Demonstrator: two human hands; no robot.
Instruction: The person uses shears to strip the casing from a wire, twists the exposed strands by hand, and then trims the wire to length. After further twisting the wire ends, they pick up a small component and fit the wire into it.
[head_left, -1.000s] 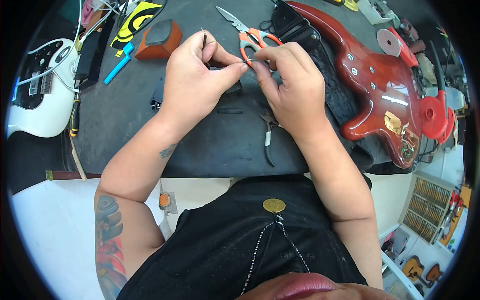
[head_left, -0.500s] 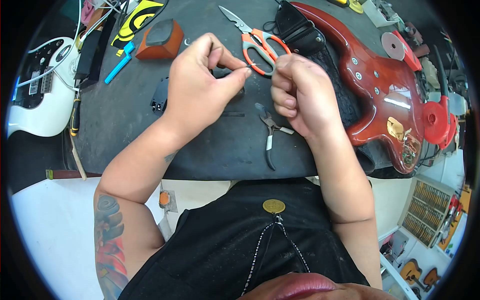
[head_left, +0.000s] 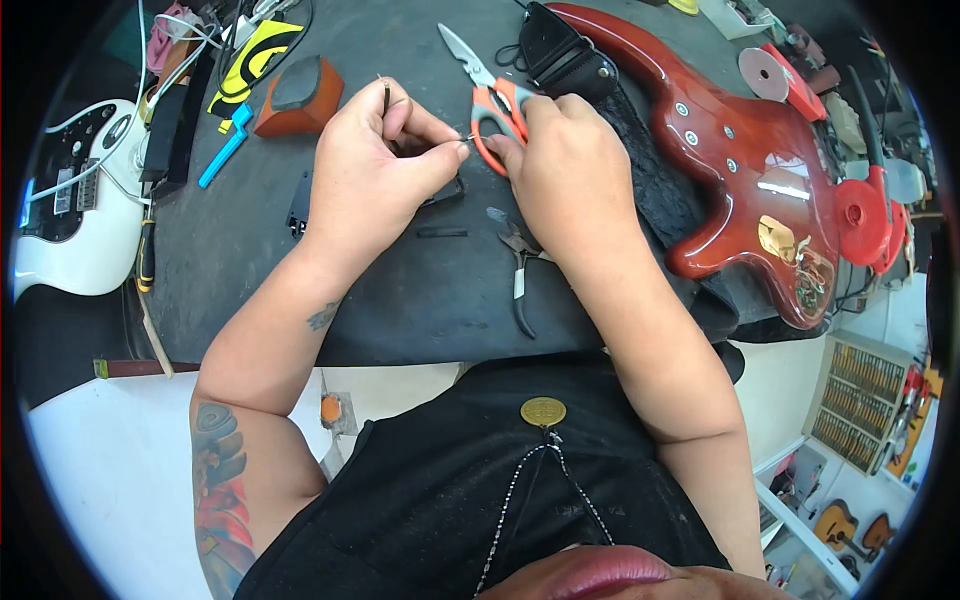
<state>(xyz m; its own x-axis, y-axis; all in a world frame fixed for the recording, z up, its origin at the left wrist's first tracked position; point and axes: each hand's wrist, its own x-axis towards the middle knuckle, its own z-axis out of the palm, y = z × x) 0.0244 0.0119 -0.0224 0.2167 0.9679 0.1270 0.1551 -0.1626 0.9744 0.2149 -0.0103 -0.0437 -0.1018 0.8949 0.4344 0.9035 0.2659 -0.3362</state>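
My left hand (head_left: 370, 165) pinches a thin dark wire (head_left: 467, 138) between thumb and forefinger, its pale bare end pointing right. A dark length with a light tip shows above the same hand. My right hand (head_left: 578, 170) is closed, back upward, with its thumb at the wire's bare end; its other fingertips are hidden. Orange-handled scissors (head_left: 485, 98) lie open on the dark mat just behind the fingertips. Nearer me are wire cutters (head_left: 519, 280) and a short black strip (head_left: 442, 233). A small black part (head_left: 299, 204) is half hidden by my left hand.
A glossy red-brown guitar body (head_left: 745, 150) lies at right, with a black strap (head_left: 570, 55) beside it. At left are a white guitar (head_left: 95, 235), an orange block (head_left: 300, 95), a blue tool (head_left: 225, 150) and a screwdriver (head_left: 147, 255). A red reel (head_left: 865, 225) stands far right.
My right hand has moved left and turned back upward, bringing its thumb to the wire's bare end. My left hand keeps its pinch. The whole view has shifted slightly.
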